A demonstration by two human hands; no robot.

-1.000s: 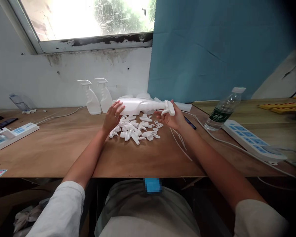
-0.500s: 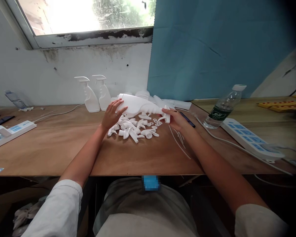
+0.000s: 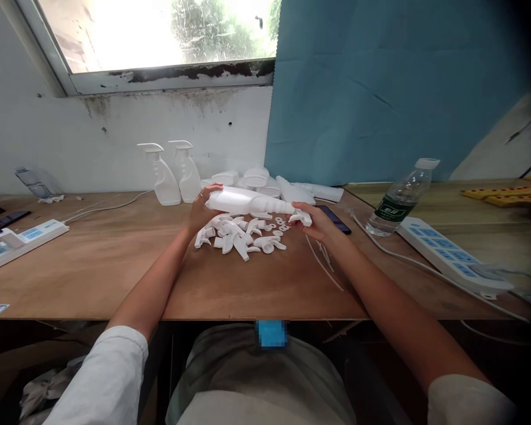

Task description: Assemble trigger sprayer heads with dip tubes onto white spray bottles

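A white spray bottle point(image 3: 243, 201) lies sideways in the air above the table, held between both hands. My left hand point(image 3: 203, 208) is wrapped round its base end. At the neck end, my right hand point(image 3: 313, 221) grips the white trigger spray head point(image 3: 301, 217), which sits against the bottle's neck; whether it is threaded on I cannot tell. Below the bottle is a pile of loose white spray heads point(image 3: 234, 233). Small white rings point(image 3: 279, 227) lie to the pile's right, and thin white tubes point(image 3: 325, 265) lie under my right wrist.
Two spray bottles with heads point(image 3: 166, 180) stand at the wall. More white bottles point(image 3: 256, 177) lie behind my hands. A dark phone point(image 3: 335, 219), a water bottle point(image 3: 392, 206) and a power strip point(image 3: 451, 254) are to the right. Another power strip point(image 3: 39, 233) lies left.
The held bottle has rolled about its length, and its base end has come down slightly. My left hand has turned round the base, and my right hand has turned with the spray head.
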